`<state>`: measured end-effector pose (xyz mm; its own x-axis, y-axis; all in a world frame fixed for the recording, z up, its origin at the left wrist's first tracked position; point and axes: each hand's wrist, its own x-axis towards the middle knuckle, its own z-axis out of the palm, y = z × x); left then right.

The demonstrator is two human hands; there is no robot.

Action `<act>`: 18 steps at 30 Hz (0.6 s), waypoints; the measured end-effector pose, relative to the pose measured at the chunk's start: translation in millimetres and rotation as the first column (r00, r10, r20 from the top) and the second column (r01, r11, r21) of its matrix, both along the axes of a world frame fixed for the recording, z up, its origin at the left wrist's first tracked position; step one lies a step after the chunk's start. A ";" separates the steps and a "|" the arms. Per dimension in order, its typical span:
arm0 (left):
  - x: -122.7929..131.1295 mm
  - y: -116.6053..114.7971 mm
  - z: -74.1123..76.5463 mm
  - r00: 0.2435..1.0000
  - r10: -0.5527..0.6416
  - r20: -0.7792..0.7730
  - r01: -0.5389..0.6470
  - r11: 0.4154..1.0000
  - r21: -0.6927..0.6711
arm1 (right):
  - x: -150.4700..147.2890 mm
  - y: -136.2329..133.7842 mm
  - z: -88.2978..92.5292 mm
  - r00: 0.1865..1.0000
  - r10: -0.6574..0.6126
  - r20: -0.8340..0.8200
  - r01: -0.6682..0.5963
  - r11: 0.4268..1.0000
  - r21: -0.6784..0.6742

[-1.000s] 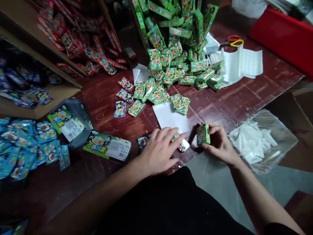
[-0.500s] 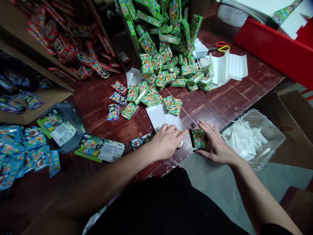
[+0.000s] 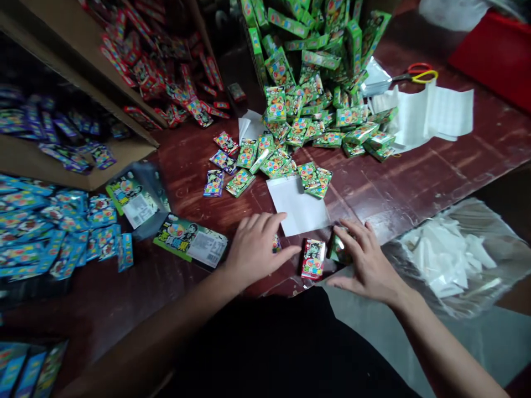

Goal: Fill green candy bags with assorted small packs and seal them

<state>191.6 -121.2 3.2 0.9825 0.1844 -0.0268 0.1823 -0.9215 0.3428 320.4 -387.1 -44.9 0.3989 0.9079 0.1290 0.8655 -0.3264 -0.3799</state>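
Between our hands, a red packet [image 3: 313, 258] lies face up near the table [image 3: 360, 185] edge, just beside our left thumb. Our right hand [image 3: 362, 260] is open, fingers curved over a green packet [image 3: 338, 250] right of the red one, thumb well apart from it; can't tell if the fingertips touch. Our left hand [image 3: 258, 247] is spread palm down, thumb wide of the fingers, over a mostly hidden packet [image 3: 276, 244]; can't tell if we're touching it.

Just ahead of the hands: white sheet [image 3: 297, 210], two green packets [image 3: 308, 176] overlapping its far edge. Farther ahead, big heap of green packets [image 3: 298, 130]. Left of our left hand: printed pouch [image 3: 174, 237], then blue packets [image 3: 62, 226]. Right of our right hand: clear plastic bag [image 3: 493, 243], white scraps [image 3: 443, 260] inside. Far ahead-right: scissors [image 3: 409, 75], red and yellow handles.
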 end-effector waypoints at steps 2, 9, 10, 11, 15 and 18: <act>-16.0 24.6 -6.0 0.999 -0.044 -0.015 0.044 0.999 0.000 | -11.1 6.6 1.7 0.997 0.073 -0.006 -0.073 0.997 -0.017; -50.8 27.9 -28.5 0.960 -0.275 -0.057 0.264 0.952 -0.155 | -24.7 37.6 -1.1 0.972 0.227 -0.068 -0.232 0.970 -0.076; -53.8 21.6 -29.4 0.958 -0.282 -0.055 0.268 0.947 -0.179 | -24.4 41.2 -1.2 0.960 0.267 -0.086 -0.274 0.959 -0.070; -56.6 16.5 -29.1 0.955 -0.292 -0.055 0.276 0.941 -0.197 | -24.0 44.3 -0.8 0.948 0.303 -0.100 -0.310 0.949 -0.064; -70.9 25.6 -14.4 0.941 -0.334 -0.047 0.321 0.931 -0.175 | -22.3 52.0 4.2 0.924 0.363 -0.119 -0.372 0.926 -0.063; -90.1 67.6 6.1 0.920 -0.378 -0.098 0.377 0.926 -0.030 | -24.9 54.6 8.2 0.940 0.332 -0.075 -0.335 0.942 -0.030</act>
